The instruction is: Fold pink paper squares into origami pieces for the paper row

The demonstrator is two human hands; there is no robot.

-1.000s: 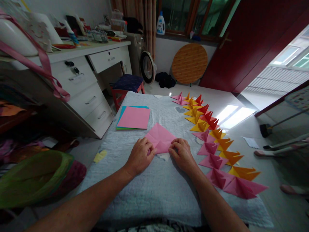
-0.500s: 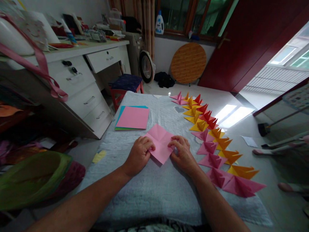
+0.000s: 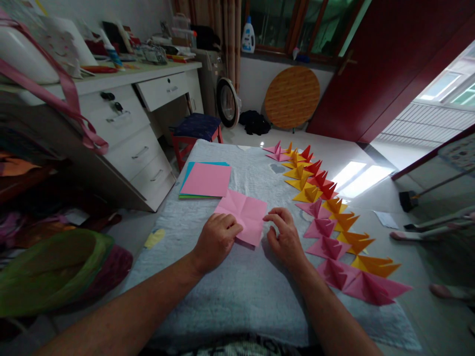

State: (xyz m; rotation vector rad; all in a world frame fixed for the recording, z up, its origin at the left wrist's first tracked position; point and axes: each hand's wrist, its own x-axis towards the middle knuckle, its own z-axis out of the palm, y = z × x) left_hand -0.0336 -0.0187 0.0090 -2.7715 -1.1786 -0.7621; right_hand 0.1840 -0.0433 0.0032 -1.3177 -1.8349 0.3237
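**Left hand grips a creased pink sheet, right hand loose at its edge**

In the head view, a creased square sheet of pink paper lies on the pale blue quilted cloth, between the two hands. The left hand grasps its left side, fingers bent over the paper and thumb pointing right. The right hand is released and half open, fingers loosely curled, with a gap between thumb and forefinger; the forefinger reaches the sheet's right edge, though whether it touches cannot be told.

Just beyond the left hand sits a stack of square coloured paper, pink on top, with blue and green edges showing. Along the cloth's right side, folded paper figures in pink, yellow, orange and red run from far to near.
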